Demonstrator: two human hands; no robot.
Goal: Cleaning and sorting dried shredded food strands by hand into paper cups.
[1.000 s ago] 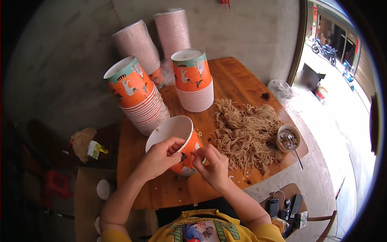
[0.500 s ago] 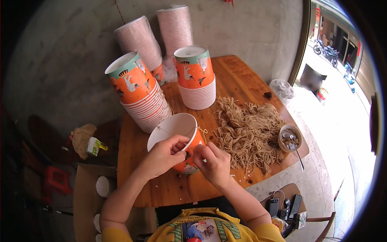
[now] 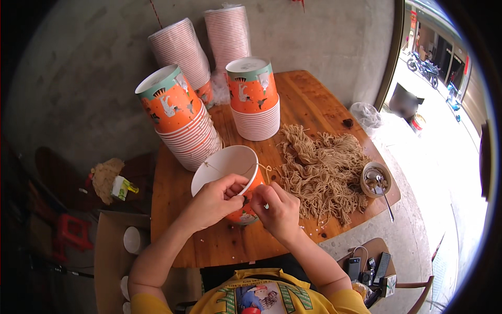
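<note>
In front of me on the table stands an orange printed paper bucket (image 3: 225, 161) with a white inside, its mouth tilted up. A thin tan cord (image 3: 266, 170) runs across its mouth and sticks out in a loop past the right side of the rim. My left hand (image 3: 217, 203) is closed over the near rim, fingers curled inside and thumb against the outer wall. Close to the bucket's right side, my right hand (image 3: 278, 210) is closed in a pinch. What lies between its fingertips is too small to make out.
Nested stacks of like buckets (image 3: 191, 137) (image 3: 256, 118) stand upside down behind. Wrapped stacks (image 3: 227, 39) lean near the wall. A heap of tan cords (image 3: 324, 172) lies right, beside a bowl (image 3: 375, 179) with a spoon. An open carton (image 3: 112, 251) sits below left.
Very little differs. My right hand has shifted slightly beside the bucket, and the cord loop at the rim has moved a little. My left hand keeps its hold.
</note>
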